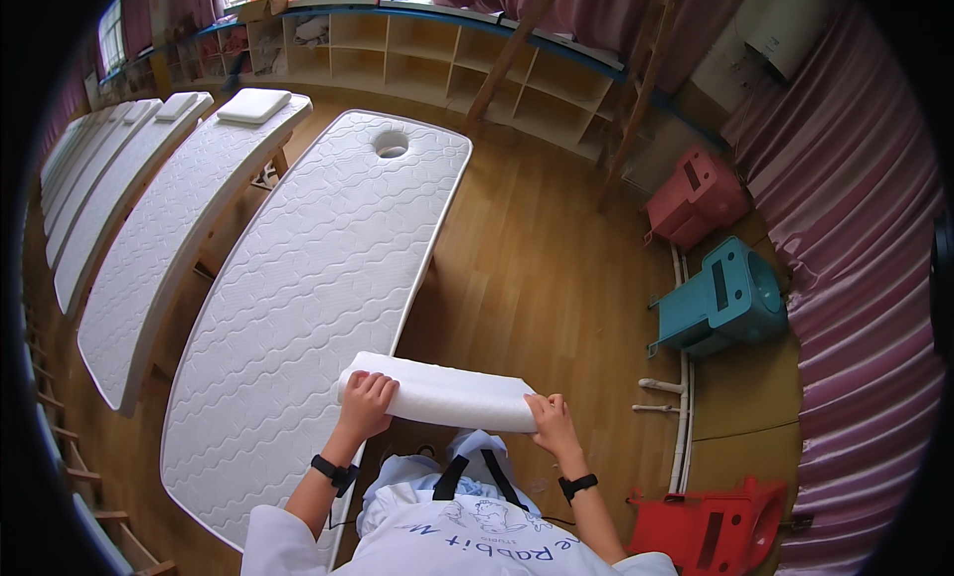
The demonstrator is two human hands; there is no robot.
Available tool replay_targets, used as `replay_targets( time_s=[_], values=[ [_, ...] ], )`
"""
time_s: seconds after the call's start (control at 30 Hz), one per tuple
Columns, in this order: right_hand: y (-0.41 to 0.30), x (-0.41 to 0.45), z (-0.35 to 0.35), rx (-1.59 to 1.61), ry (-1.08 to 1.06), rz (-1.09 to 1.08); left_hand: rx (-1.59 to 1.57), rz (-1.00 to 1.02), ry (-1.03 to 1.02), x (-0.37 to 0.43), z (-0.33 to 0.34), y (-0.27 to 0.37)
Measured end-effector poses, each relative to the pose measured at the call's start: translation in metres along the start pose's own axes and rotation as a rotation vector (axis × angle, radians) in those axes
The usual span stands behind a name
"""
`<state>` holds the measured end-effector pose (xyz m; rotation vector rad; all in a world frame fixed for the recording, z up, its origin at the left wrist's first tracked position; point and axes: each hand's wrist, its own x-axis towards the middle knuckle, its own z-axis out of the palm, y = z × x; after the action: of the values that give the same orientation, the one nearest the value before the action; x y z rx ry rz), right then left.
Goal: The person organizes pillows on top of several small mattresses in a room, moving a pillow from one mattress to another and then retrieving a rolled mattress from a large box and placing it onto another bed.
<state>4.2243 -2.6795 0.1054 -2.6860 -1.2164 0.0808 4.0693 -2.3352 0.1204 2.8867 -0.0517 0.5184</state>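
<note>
A white oblong pad [455, 390], pillow-like in look, is held level in front of my body. My left hand [369, 401] grips its left end with the fingers curled over the top. At its right end, my right hand [550, 423] has the fingers over the edge and the thumb out of sight. The pad's left part overlaps the near right edge of a white quilted mattress [298, 300]; whether they touch I cannot tell. Near the mattress's far end is a round opening [391, 144]. Both wrists wear black bands.
More mattresses [186, 196] stand in a row to the left, several with white pillows [254, 105]. Cubby shelves [417, 43] and a wooden ladder [514, 50] are at the back. Along the right wall are pink [697, 196], teal [715, 300] and red plastic units [704, 527], pipes [682, 427] and curtains [857, 293].
</note>
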Motion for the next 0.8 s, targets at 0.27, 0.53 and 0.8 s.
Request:
replay_targets(
  time_s=[0.27,0.53,0.8],
  values=[
    [0.091,0.156,0.002,0.05,0.078,-0.079,0.097,-0.088,0.026,0.133,0.043,-0.054],
    [0.161,0.31,-0.023,-0.007,0.09,-0.358,0.208,-0.316,-0.001,0.22,0.072,-0.082],
    [0.174,0.508,-0.046,0.001,0.293,-0.69,0.257,-0.56,0.127,0.289,0.068,-0.155]
  ],
)
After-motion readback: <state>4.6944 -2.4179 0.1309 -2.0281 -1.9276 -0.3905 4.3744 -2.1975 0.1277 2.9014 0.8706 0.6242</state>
